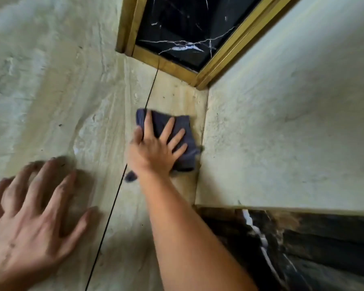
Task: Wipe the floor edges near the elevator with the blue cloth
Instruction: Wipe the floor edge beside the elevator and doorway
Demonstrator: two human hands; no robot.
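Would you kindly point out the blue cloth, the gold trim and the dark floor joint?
blue cloth (184,124): head view, bare upper right part.
gold trim (166,64): head view, lower strip under black marble.
dark floor joint (150,91): head view, stretch above the cloth.

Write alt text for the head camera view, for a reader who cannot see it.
A person's right hand presses a blue cloth flat on a pale stone floor, right beside the wall. The left hand rests open on the floor nearer the camera. Ahead, a brass strip borders black marble.
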